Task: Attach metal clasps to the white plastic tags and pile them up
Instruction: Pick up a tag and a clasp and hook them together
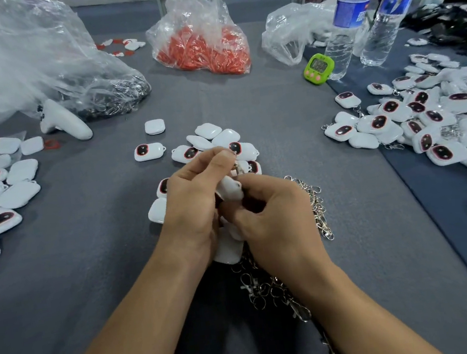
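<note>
Both hands meet above the desk (247,102). Right hand (271,213) curls around a white tag (230,188) held between the hands. Left hand (191,199) pinches what looks like a metal clasp (237,167) at the tag's top, though it is partly hidden. Loose clasps (313,202) lie under the right wrist. Clasped tags (424,123) are piled far right.

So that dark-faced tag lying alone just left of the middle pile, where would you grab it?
Pinch the tag by its two long edges from above: it lies flat, face up, clear of the pile. Its small loop points right, so I'd hold nearer the left end, leaving the loop free for a clasp.
</note>
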A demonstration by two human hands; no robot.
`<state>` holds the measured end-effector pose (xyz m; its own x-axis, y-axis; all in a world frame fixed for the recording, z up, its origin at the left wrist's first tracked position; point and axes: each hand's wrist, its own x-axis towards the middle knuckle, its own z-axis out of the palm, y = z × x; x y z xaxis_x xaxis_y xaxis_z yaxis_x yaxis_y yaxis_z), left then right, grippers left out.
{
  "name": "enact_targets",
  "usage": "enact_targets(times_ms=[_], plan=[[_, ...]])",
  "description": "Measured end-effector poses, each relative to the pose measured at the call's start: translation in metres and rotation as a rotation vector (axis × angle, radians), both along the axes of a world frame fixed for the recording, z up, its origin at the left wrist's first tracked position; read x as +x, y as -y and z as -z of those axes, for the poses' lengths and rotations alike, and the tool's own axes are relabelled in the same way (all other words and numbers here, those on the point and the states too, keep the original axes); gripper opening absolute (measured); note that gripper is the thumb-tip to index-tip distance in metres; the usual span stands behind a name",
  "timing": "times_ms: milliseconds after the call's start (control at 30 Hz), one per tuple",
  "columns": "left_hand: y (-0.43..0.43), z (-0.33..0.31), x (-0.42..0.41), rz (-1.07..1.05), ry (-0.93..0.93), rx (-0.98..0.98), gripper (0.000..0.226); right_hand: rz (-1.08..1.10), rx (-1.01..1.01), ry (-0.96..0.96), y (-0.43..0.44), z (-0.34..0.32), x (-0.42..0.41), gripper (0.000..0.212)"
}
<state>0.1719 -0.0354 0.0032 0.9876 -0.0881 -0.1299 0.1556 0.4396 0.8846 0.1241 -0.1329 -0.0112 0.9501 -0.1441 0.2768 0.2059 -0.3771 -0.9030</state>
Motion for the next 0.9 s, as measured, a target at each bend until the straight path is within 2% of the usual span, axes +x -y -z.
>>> enact_targets(times_ms=[100, 200, 267, 300, 367, 433, 467, 567, 667, 767, 833, 900], plan=[[-0.008, 0.001, 0.008, -0.233, 0.04, 0.01, 0.027, 0.049, 0.101, -0.024, 0.015, -0.003, 0.003, 0.003], [-0.018, 0.001, 0.016, -0.35, 0.07, 0.088, 0.024, 0.153, 0.253, -0.063, 0.031, -0.006, 0.009, 0.031], [-0.023, 0.003, 0.019, -0.361, 0.069, 0.097, 0.025, 0.144, 0.315, -0.1, 0.04, -0.01, 0.011, 0.035], [-0.025, 0.003, 0.02, -0.367, 0.07, 0.099, 0.026, 0.084, 0.307, -0.138, 0.046, -0.012, 0.011, 0.036], [-0.029, 0.004, 0.023, -0.378, 0.074, 0.104, 0.028, -0.236, 0.273, -0.268, 0.057, -0.018, 0.006, 0.028], [-0.033, 0.003, 0.025, -0.387, 0.073, 0.107, 0.028, -0.572, 0.165, -0.428, 0.059, -0.022, -0.002, 0.019], [-0.034, 0.003, 0.026, -0.389, 0.074, 0.112, 0.028, -0.636, 0.1, -0.469, 0.057, -0.022, -0.004, 0.02], [-0.034, 0.003, 0.025, -0.399, 0.099, 0.14, 0.026, -0.54, -0.017, -0.413, 0.042, -0.017, -0.002, 0.03], [-0.032, 0.003, 0.018, -0.421, 0.157, 0.289, 0.021, -0.426, -0.017, -0.35, 0.038, -0.013, 0.0, 0.046], [-0.033, 0.004, 0.008, -0.424, 0.251, 0.516, 0.015, -0.325, -0.02, -0.287, 0.038, -0.007, 0.002, 0.04], [-0.032, 0.005, -0.001, -0.395, 0.342, 0.662, 0.011, -0.175, 0.059, -0.228, 0.037, -0.003, 0.006, 0.037], [-0.03, 0.007, -0.01, -0.353, 0.429, 0.775, 0.012, -0.043, 0.18, -0.175, 0.037, -0.003, 0.009, 0.025]])
